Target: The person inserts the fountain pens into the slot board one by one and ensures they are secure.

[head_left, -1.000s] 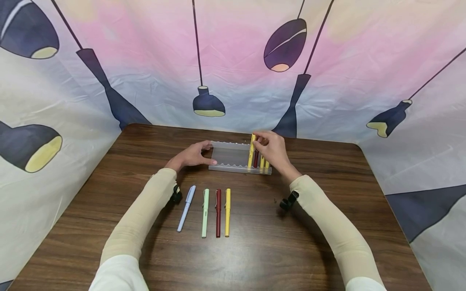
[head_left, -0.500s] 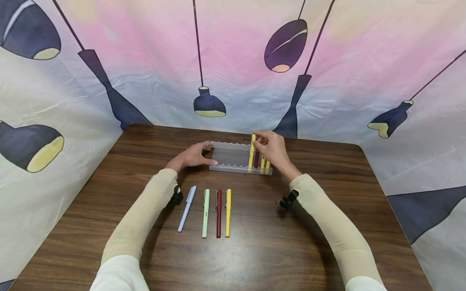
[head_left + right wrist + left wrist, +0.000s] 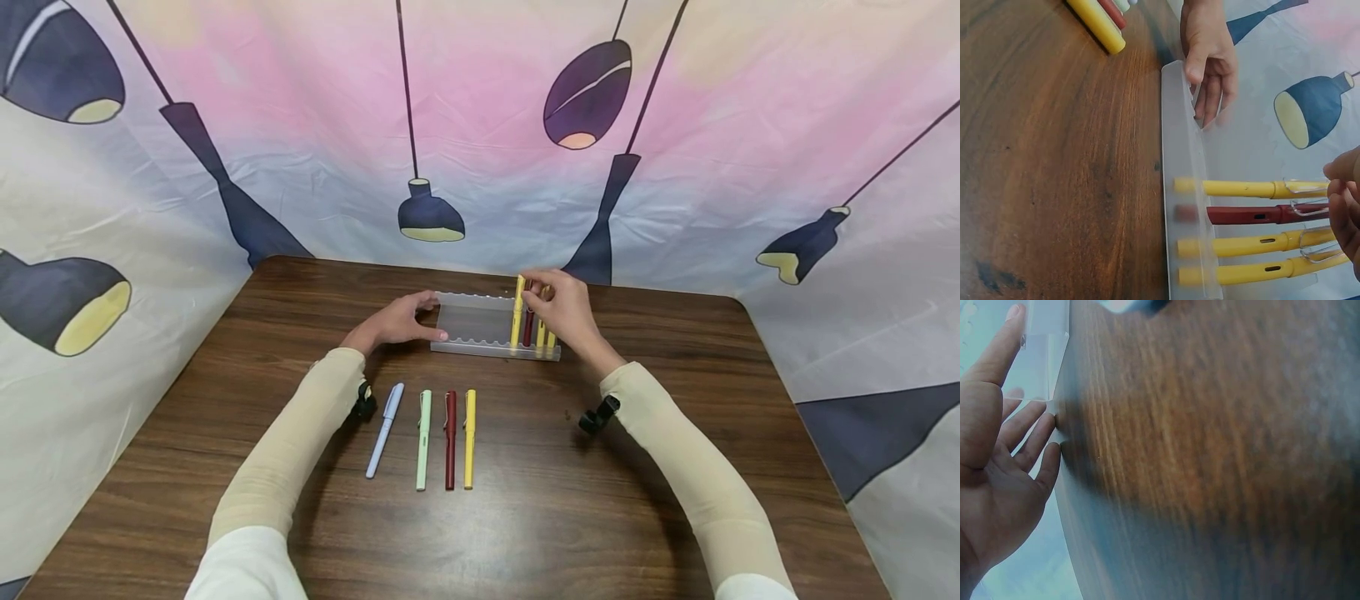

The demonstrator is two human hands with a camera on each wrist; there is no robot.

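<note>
A clear plastic pen rack (image 3: 476,321) with notched edges stands at the back of the table. My left hand (image 3: 397,321) holds its left end, thumb along the front edge and fingers behind. Several pens stand in the right part of the rack: the leftmost yellow pen (image 3: 517,321), a dark red pen (image 3: 1254,215) beside it, then two more yellow ones. My right hand (image 3: 566,308) pinches the leftmost yellow pen at its cap with thumb and forefinger. In the right wrist view its lower end sits behind the rack's front lip (image 3: 1179,137).
On the wooden table (image 3: 570,517) in front of the rack lie a light blue pen (image 3: 385,431), a pale green pen (image 3: 423,439), a dark red pen (image 3: 450,439) and a yellow pen (image 3: 469,439). A printed cloth (image 3: 495,125) hangs behind the table's back edge.
The top of the leftmost yellow pen has shifted very slightly left in the rack. Both hands keep nearly the same places, and the pens on the table have not moved.
</note>
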